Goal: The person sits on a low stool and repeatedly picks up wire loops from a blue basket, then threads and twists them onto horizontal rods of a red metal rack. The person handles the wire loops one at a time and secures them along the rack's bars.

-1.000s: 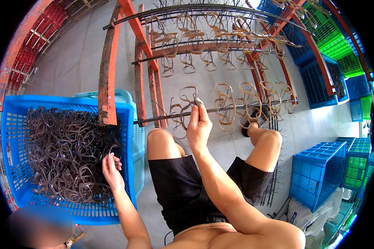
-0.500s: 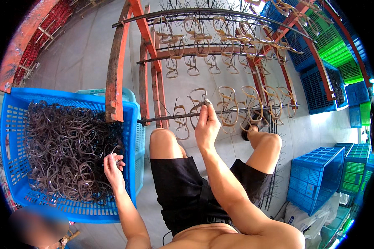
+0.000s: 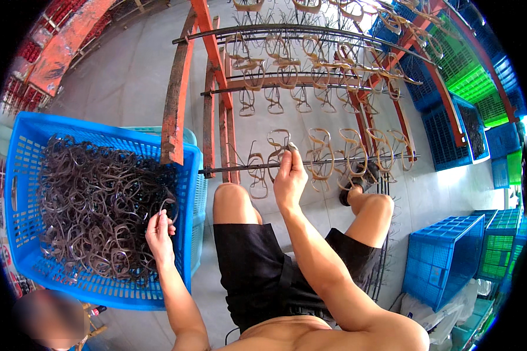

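Observation:
On the left, my left hand (image 3: 160,230) is at the right side of a blue plastic basket (image 3: 93,299). Its fingers pinch a thin, curved dark eyeglass frame (image 3: 166,202). The basket holds a tangled heap of dark eyeglass frames (image 3: 93,205). In the middle, my right hand (image 3: 291,178) is raised to a dark horizontal rod (image 3: 257,167), with thumb and fingers pinching an eyeglass frame (image 3: 278,130) that hangs there. Several amber, see-through eyeglass frames (image 3: 321,153) hang along the same rod to the right of this hand.
An orange-red rack (image 3: 178,99) holds more rods with hanging frames ahead of me. At right stand an open blue crate (image 3: 442,257), green crates (image 3: 468,82) and a white plastic bag (image 3: 457,313). At lower left, another person (image 3: 52,319) is partly visible.
The view has shifted a little, so the rack and basket sit differently in the picture. Both hands remain in about the same place and keep their pinch.

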A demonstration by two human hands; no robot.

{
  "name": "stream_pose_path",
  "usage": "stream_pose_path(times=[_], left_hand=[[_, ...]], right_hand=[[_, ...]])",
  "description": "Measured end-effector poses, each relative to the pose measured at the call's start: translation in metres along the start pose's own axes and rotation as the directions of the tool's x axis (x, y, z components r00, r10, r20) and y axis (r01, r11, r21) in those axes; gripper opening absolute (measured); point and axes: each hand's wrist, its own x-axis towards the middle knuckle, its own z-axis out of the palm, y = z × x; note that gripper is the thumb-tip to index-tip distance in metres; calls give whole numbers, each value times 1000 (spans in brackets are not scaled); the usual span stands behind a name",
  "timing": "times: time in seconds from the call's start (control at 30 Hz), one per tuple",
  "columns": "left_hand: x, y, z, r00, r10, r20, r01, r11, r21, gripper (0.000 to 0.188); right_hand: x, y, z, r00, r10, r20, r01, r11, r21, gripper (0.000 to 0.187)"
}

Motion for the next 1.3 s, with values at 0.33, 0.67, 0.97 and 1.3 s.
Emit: stream_pose_path(times=[0.33, 0.67, 0.97, 1.3], left_hand=[[-7, 13, -19, 999, -2, 37, 12, 964, -264, 19], [-13, 11, -6, 895, 164, 416, -79, 974, -214, 26], [-3, 10, 9, 964, 258, 71, -265, 954, 140, 25], [5, -6, -21, 963, 269, -12, -215, 795, 567, 29]], right_hand=[[-34, -14, -19, 941, -314, 123, 336, 845, -416, 45], [-145, -32, 77, 680, 85, 728, -608, 621, 495, 36], [-56, -14, 46, 979, 156, 130, -197, 888, 416, 21], [-42, -2, 63, 984, 175, -22, -161, 942, 293, 24]])
